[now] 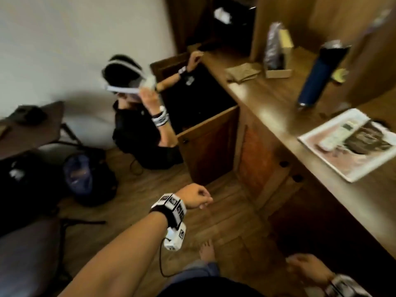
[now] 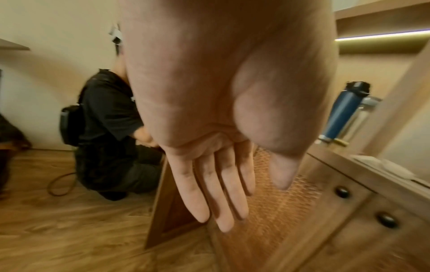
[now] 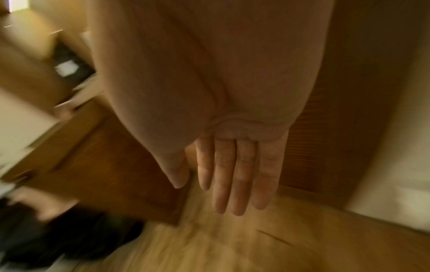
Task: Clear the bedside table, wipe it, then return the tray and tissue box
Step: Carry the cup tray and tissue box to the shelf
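A white tray (image 1: pixel 334 166) with a pinkish picture lies on the long wooden counter (image 1: pixel 267 99) at the right; a pale remote control (image 1: pixel 340 133) rests on it. My left hand (image 1: pixel 197 197) hangs over the floor in front of the cabinets, left of the tray and well below it. In the left wrist view the left hand (image 2: pixel 251 202) shows straight fingers and holds nothing. My right hand (image 1: pixel 308 269) is low at the bottom right, beside the cabinet front. In the right wrist view the right hand (image 3: pixel 209 195) is flat and empty. No clear tissue box shows.
A tall blue bottle (image 1: pixel 319 76) and an open cardboard box (image 1: pixel 278 67) stand farther back on the counter. Another person (image 1: pixel 137 123) kneels at an open cabinet door (image 1: pixel 205 146) ahead. Dark bags (image 1: pixel 85 179) lie on the wooden floor at the left.
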Motion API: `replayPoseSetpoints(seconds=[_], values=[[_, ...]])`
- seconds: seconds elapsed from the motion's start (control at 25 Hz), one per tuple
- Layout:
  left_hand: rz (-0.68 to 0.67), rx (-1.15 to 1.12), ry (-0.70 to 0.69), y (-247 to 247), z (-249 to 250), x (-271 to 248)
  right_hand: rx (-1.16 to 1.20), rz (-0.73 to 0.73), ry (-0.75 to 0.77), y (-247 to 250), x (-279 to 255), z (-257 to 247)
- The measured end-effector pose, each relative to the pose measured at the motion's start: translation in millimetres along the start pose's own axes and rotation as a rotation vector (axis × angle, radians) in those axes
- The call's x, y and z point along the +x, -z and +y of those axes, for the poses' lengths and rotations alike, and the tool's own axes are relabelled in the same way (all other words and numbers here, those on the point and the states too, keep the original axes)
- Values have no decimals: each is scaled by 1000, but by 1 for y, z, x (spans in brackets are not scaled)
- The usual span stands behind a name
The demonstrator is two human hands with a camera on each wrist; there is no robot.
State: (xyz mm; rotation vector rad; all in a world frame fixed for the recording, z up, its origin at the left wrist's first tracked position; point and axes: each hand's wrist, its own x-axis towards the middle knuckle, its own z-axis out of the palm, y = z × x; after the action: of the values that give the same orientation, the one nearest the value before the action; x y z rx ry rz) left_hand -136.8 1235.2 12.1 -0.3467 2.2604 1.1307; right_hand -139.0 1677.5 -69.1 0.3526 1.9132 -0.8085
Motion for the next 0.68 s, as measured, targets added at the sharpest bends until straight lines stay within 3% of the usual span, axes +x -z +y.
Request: replayPoseSetpoints(seconds=[0.08,0.2,0.28,0.44,0.56,0.68], values=[[50,-4,93,33,-36,-1,-122,-51,63,-27,35,-93],[172,-73,234,83,-103,-17,-280,-156,276,-94,67,-263],[247,-167,326,106,-149,-38,-406,-304,312,-148,75,-343],[402,-383,487,141,-240,-67,-794,-385,443,-240,77,-466],[563,-515,548,184,-267,-95,-1118,-430,608,-303,69,-549],[671,-622,591,237,-298,-113,-1241,-478,659,-363,61,-632]])
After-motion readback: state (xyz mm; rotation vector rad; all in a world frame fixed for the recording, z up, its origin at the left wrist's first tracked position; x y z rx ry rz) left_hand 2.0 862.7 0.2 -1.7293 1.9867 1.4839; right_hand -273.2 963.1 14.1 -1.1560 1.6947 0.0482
